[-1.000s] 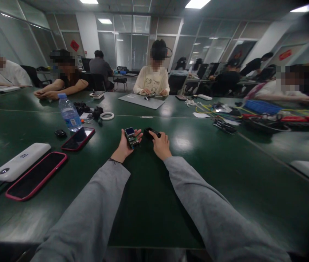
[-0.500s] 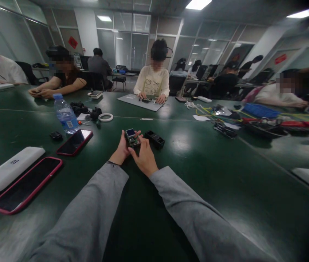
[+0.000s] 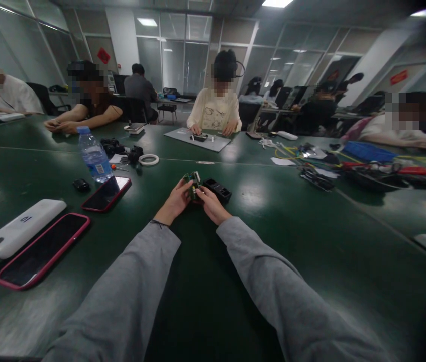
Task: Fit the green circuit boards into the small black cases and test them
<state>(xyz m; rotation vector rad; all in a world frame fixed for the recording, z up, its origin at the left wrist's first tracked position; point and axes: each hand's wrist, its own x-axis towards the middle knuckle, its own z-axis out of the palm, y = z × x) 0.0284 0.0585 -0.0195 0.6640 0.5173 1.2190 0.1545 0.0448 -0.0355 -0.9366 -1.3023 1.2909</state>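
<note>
Seen from the wearer's head, two grey-sleeved arms reach over a dark green table point(image 3: 311, 241). The left hand point(image 3: 177, 198) and right hand point(image 3: 210, 202) meet around a small green circuit board point(image 3: 193, 181), raised just above the tabletop; the fingers of both pinch its edges. A black plastic housing point(image 3: 217, 190) lies just beside the right hand. The work looks like handling the board before seating it; that would call for turning it to match the housing.

Two phones point(image 3: 43, 250) point(image 3: 106, 193), one water bottle point(image 3: 93, 160), one white power bank point(image 3: 19, 228), one tape ring point(image 3: 148, 160), and one black case point(image 3: 217, 190) on the table.
</note>
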